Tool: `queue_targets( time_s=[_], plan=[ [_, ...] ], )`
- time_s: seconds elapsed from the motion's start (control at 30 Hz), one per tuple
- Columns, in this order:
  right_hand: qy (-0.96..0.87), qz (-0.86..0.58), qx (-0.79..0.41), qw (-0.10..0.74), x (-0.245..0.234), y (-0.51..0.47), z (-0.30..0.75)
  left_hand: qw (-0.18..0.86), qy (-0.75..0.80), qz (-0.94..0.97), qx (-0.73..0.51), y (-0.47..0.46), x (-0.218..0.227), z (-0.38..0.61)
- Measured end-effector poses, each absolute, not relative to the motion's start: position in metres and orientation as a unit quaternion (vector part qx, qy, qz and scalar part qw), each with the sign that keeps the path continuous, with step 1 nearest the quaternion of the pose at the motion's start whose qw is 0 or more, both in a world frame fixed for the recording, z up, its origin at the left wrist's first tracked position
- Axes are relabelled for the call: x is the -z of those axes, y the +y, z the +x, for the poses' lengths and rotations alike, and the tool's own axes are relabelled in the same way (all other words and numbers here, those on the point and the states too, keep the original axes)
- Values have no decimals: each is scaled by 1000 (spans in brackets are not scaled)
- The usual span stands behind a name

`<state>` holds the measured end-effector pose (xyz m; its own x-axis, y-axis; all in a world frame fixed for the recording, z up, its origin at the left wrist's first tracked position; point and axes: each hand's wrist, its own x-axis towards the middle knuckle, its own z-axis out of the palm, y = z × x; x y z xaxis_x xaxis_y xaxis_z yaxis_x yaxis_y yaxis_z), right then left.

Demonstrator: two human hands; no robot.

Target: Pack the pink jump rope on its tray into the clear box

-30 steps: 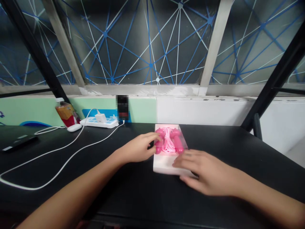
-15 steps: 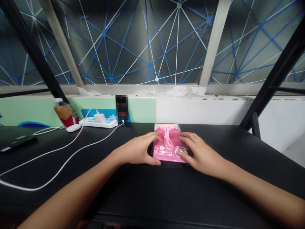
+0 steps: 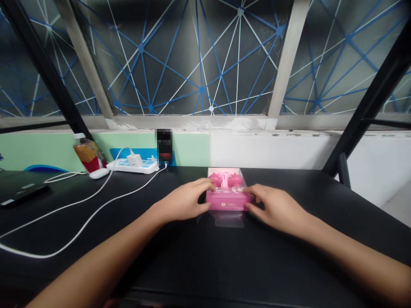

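Pink box (image 3: 227, 199), rope handles (image 3: 224, 179) showing inside its open top, stood at the tabletop's (image 3: 289, 173) far edge, gripped at both sides by left hand (image 3: 183, 201) and right hand (image 3: 276, 209), a clear plastic flap (image 3: 227, 219) lying against its front.

Pink printed box (image 3: 227, 199): front face narrower than before, tipped more upright. Clear plastic flap (image 3: 227, 219) newly showing on the tabletop, just in front of its lower edge. Right hand (image 3: 276, 208) off the top, now at the box's right end.
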<state>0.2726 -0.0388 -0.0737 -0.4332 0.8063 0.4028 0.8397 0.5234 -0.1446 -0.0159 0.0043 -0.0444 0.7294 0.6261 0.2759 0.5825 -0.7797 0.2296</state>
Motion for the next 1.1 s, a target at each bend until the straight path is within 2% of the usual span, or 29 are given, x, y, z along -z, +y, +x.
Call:
queue_targets(
  time_s=[0.1,0.3,0.4,0.6,0.73,0.93,1.1],
  plan=[
    [-835,-504,5,219,74,-39,271,64,349,920,-168,3,42,-15],
    [-832,-474,-192,213,63,-48,275,246,347,898,-111,3,36,-18],
    [-845,-432,-244,202,62,-48,277,269,333,897,-106,5,35,-21],
    [-851,-482,-10,207,73,-38,276,161,331,919,-144,5,39,-17],
    [-857,-457,90,222,75,-36,272,133,330,923,-147,4,40,-17],
    [-880,-399,92,241,74,-40,267,122,334,924,-140,5,37,-18],
    [-901,-356,100,225,71,-43,262,116,335,925,-136,3,34,-18]
  ],
)
